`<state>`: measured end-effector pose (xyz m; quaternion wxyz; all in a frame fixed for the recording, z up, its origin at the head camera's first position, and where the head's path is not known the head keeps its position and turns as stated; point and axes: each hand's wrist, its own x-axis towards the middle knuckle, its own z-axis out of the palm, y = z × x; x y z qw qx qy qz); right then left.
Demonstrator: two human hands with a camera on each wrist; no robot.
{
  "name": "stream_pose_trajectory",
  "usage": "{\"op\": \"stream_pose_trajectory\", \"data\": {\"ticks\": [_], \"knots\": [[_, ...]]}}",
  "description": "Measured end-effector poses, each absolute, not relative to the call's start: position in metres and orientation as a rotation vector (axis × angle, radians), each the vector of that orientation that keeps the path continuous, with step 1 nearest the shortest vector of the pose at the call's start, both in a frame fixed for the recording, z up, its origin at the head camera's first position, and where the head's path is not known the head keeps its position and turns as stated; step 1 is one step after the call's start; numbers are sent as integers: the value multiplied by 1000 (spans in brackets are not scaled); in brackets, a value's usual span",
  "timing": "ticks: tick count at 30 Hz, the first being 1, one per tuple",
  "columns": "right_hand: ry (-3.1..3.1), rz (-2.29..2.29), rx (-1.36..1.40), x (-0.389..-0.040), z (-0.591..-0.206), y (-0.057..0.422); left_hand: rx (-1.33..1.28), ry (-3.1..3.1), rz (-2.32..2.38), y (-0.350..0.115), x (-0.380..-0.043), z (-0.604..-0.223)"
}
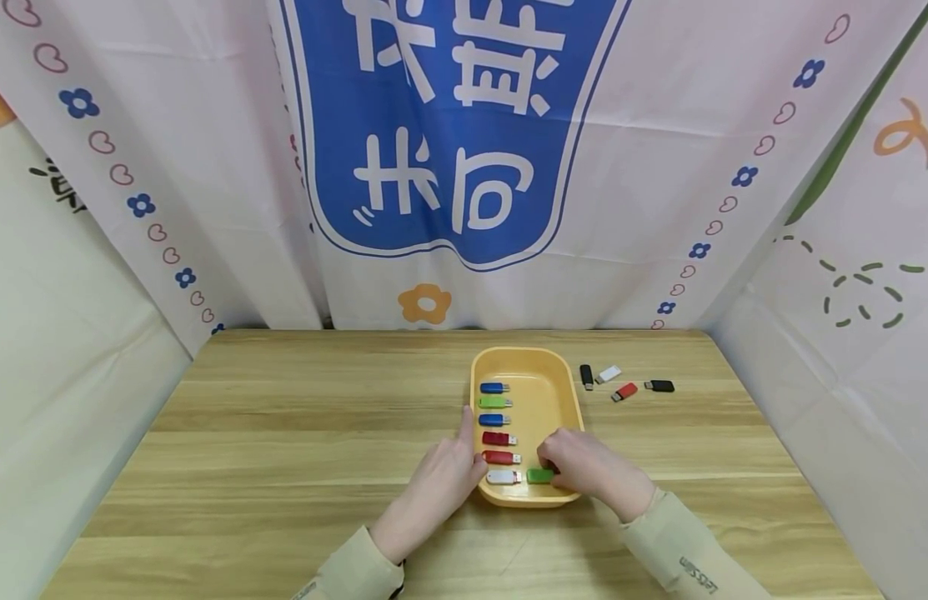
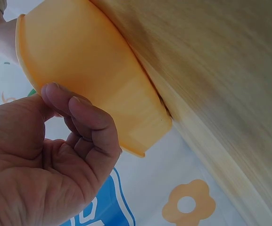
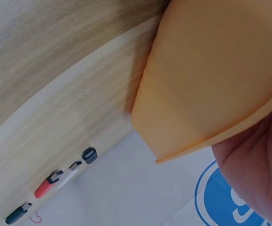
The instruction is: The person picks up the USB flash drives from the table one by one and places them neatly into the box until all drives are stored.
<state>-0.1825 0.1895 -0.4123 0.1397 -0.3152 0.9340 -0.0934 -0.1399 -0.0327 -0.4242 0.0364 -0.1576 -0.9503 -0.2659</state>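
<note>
A yellow tray (image 1: 539, 400) holds a column of USB flash drives along its left side: a blue drive (image 1: 494, 387), a light green drive (image 1: 495, 402), another blue drive (image 1: 494, 420), a dark red drive (image 1: 498, 438), a red drive (image 1: 499, 457) and a white drive (image 1: 503, 477). My left hand (image 1: 448, 467) grips the tray's left rim, thumb over the edge; curled fingers (image 2: 93, 117) show against the outer wall. Inside the tray's near right corner, my right hand (image 1: 587, 467) pinches a green USB flash drive (image 1: 539, 476), right of the white one. Its fingertips are partly hidden.
Right of the tray lie a black drive (image 1: 587, 377), a white drive (image 1: 608, 374), a red drive (image 1: 624, 392) and another black drive (image 1: 659, 386). The wooden table (image 1: 298, 417) ends at a printed curtain (image 1: 621, 250) behind.
</note>
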Motion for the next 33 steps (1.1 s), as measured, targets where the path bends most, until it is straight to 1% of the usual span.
{"op": "stream_pose_trajectory", "data": {"ticks": [23, 33], "knots": [[2730, -329, -953, -185, -410, 191, -473, -2911, -823, -33, -139, -424], [2858, -421, -990, -187, -394, 199, -475, -2910, -821, -33, -139, -423]]}}
